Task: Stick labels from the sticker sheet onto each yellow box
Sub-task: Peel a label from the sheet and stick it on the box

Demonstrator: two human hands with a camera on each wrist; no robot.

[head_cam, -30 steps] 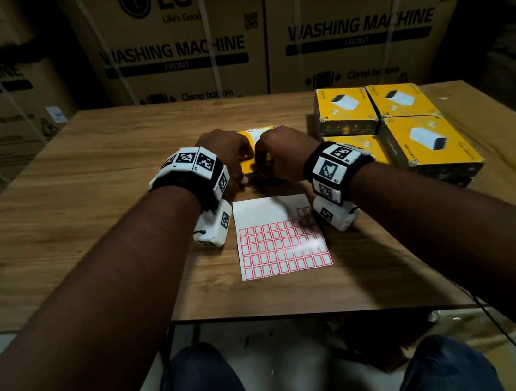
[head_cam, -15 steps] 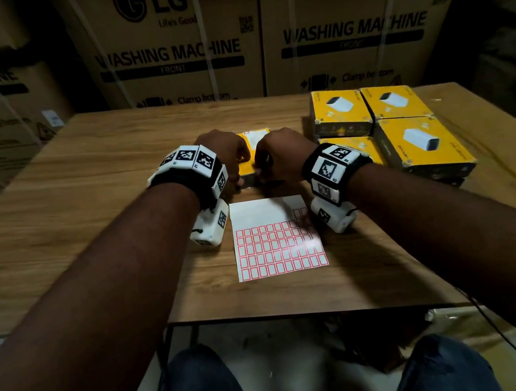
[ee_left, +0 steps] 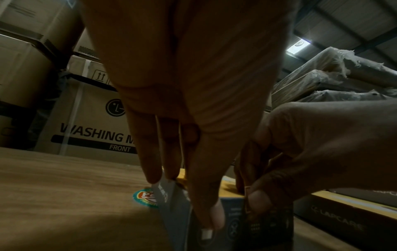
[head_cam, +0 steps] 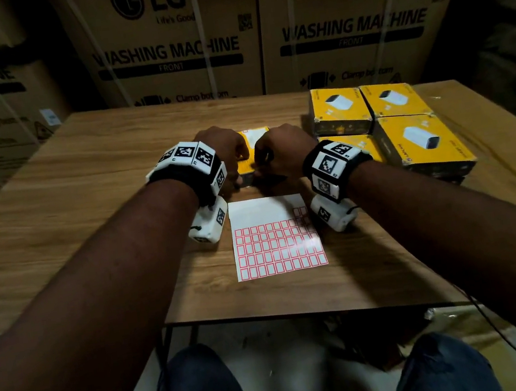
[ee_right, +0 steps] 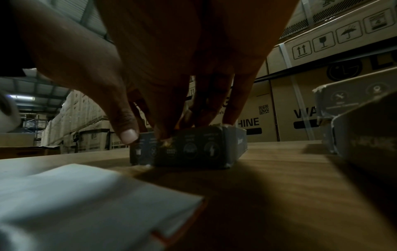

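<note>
- Left hand [head_cam: 223, 147] grips the yellow box [head_cam: 247, 163] at its near left corner, fingers pointing down.
- Right hand [head_cam: 280, 149] pinches the box's near top edge.
- Box sits on the table [head_cam: 85, 203], just beyond the sticker sheet [head_cam: 277, 245].

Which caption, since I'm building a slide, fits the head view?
Left hand and right hand hold a yellow box beyond the sticker sheet.
</note>
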